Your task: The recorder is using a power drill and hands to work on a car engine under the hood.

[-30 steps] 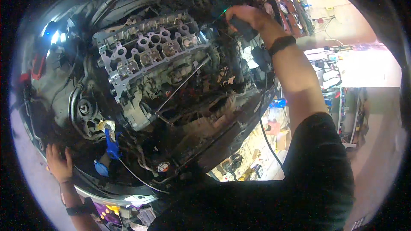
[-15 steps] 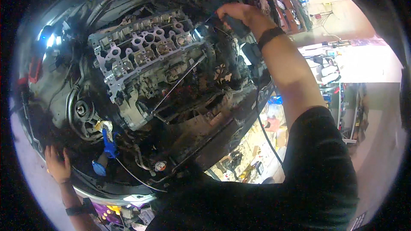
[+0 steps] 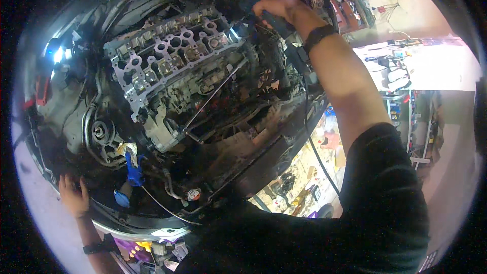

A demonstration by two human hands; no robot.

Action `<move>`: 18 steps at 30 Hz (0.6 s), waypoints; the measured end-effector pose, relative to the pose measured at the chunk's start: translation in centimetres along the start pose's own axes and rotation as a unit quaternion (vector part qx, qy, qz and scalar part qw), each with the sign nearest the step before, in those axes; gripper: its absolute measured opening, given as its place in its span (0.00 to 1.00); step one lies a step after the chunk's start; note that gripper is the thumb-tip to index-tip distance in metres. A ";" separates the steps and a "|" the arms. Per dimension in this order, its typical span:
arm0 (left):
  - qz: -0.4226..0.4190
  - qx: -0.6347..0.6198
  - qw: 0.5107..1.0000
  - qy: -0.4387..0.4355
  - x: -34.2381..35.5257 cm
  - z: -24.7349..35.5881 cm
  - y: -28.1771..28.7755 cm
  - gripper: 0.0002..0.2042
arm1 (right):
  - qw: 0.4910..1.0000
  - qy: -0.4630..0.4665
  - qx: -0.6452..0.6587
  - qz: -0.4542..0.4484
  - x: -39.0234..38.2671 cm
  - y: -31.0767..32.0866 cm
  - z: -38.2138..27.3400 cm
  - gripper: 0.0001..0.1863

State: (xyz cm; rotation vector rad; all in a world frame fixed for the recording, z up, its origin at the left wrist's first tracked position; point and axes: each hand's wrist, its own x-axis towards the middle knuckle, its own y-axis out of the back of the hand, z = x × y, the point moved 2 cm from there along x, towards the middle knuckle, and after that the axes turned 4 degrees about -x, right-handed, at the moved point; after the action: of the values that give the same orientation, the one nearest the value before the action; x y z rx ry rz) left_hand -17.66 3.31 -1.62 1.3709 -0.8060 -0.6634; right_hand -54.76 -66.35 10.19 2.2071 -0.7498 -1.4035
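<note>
1. Dark-handled tool (image 3: 271, 19): at 12 o'clock in the view, just beyond the far right corner of the engine. Its grip is black; the working end is hidden among engine parts, so its kind cannot be told. Judged stiff and light enough for one hand, possibly greasy here; best held along the handle, as now.
2. Right hand (image 3: 281, 9): clenched around the tool's handle, knuckles up, with a black wristband (image 3: 318, 34) on the forearm behind it.
3. Exposed cylinder head (image 3: 170, 56): one, a pale metal casting with rows of open bores, lying from 10 to 12 o'clock. Judged heavy, rigid and sharp-edged.
4. Long thin rod (image 3: 213, 94): one, lying slantwise across the engine's near face, toward the centre.
5. Blue fitting (image 3: 134, 168): one, at 8 o'clock, below a round pulley (image 3: 98, 132).
6. Left hand (image 3: 72, 195): at 8 o'clock, fingers spread flat on the front edge of the engine bay (image 3: 56, 172), grasping nothing; a dark watch (image 3: 96, 247) sits on that wrist.
7. Black cable (image 3: 314, 142): one, hanging down past the bay's right edge at 3 o'clock.
</note>
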 end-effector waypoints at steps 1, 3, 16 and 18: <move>0.006 0.002 1.000 -0.003 -0.1 -0.3 -0.2 0.23 | 1.000 -0.007 -0.012 -0.010 0.6 0.2 0.4 0.11; -0.005 0.006 1.000 0.011 0.1 0.4 0.1 0.23 | 0.999 -0.035 -0.030 0.001 0.2 0.0 0.1 0.09; -0.006 0.011 1.000 0.011 0.0 -0.1 -0.3 0.23 | 0.998 -0.006 -0.050 -0.031 1.4 -0.2 0.6 0.12; 0.007 0.011 1.000 0.003 -0.1 -0.1 -0.5 0.23 | 0.998 -0.013 -0.040 -0.043 2.2 0.2 1.1 0.09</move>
State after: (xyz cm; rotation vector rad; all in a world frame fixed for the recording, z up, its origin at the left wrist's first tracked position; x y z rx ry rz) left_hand -17.59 3.42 -2.13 1.3860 -0.8198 -0.6409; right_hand -55.04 -67.96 8.39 2.1872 -0.6026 -1.4809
